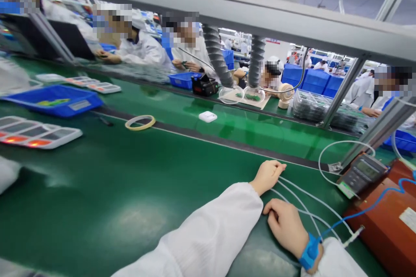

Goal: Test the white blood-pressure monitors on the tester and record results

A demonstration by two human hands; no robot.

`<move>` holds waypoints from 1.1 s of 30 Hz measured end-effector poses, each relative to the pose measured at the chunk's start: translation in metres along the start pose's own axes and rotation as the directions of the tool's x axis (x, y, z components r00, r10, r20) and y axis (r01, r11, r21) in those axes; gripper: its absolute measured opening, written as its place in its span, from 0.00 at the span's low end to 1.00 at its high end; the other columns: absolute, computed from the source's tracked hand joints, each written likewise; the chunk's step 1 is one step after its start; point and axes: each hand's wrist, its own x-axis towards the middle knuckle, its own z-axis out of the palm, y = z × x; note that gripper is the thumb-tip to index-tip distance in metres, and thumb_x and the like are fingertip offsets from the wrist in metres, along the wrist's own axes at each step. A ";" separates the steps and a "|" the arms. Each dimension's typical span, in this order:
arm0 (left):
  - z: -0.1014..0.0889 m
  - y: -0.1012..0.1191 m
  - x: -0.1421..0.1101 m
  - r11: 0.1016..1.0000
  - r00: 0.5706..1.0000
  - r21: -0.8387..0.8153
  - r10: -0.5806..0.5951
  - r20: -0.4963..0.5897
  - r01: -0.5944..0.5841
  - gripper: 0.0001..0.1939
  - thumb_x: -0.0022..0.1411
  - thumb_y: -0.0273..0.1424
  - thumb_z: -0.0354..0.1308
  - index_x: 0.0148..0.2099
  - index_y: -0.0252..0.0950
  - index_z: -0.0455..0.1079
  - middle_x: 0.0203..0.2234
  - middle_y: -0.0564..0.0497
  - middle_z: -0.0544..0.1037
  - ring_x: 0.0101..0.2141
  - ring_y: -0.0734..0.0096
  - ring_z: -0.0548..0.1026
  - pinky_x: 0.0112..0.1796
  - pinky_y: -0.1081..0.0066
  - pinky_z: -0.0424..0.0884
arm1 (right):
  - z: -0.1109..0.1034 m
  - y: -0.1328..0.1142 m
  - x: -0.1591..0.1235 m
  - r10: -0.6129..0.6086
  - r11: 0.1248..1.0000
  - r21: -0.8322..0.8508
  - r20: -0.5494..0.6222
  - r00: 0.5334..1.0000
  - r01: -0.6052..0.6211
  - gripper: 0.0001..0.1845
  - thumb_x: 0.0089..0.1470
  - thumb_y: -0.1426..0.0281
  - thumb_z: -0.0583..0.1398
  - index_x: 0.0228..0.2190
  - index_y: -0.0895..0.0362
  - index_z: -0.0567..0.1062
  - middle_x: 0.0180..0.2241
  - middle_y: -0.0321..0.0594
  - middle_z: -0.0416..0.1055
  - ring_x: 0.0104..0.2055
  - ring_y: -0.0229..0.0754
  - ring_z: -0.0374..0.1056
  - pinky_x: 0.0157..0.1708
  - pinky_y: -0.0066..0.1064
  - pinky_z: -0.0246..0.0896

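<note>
Bending its fingers in close, the left hand [266, 176] is right of the middle of the frame, where a thin white cord [308, 212] starts to show beside it. Its grip looks nearly closed, but I can't tell if it has hold of the cord. The right hand [287, 227] is just below, with a half-curled grip and a small gap by the thumb; I can't tell if anything is in it. One smooth blue band [310, 252] goes around that wrist.

The cord is round and bendy, and lies in loops in the lower right. Near it, at the right edge, are one red-brown box [390, 220] with flat sides and one dark gray meter [364, 174] with a little screen. The counter [130, 190] is green, smooth and shiny. On it are one yellowish tape ring [140, 127] left of the middle, one small white case [208, 116] with round corners near the middle, and one blue plastic tray [55, 106] at the left.
</note>
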 end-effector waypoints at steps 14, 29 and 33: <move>-0.001 -0.002 -0.006 0.988 0.998 -0.145 -0.056 -0.006 0.055 0.14 0.59 0.29 0.49 0.30 0.32 0.75 0.13 0.54 0.72 0.17 0.75 0.71 0.25 0.75 0.68 | 0.002 0.001 0.000 -0.006 1.000 0.019 -0.028 1.000 0.006 0.17 0.48 0.85 0.51 0.30 0.55 0.75 0.30 0.34 0.74 0.34 0.39 0.70 0.36 0.26 0.59; -0.003 -0.010 0.000 1.000 0.981 -0.021 -0.014 -0.192 0.010 0.18 0.60 0.21 0.46 0.43 0.37 0.76 0.57 0.48 0.73 0.17 0.84 0.71 0.27 0.74 0.74 | -0.001 -0.001 0.001 -0.002 1.000 -0.009 -0.013 1.000 0.001 0.17 0.48 0.83 0.51 0.31 0.55 0.75 0.31 0.35 0.74 0.33 0.40 0.70 0.35 0.27 0.59; -0.005 -0.004 -0.002 1.000 0.989 -0.005 -0.025 -0.147 0.024 0.17 0.57 0.20 0.46 0.38 0.37 0.76 0.61 0.49 0.69 0.15 0.87 0.70 0.27 0.74 0.76 | -0.001 -0.001 0.001 -0.001 1.000 -0.017 -0.009 1.000 0.001 0.16 0.49 0.83 0.51 0.30 0.55 0.75 0.31 0.35 0.74 0.33 0.40 0.70 0.35 0.27 0.59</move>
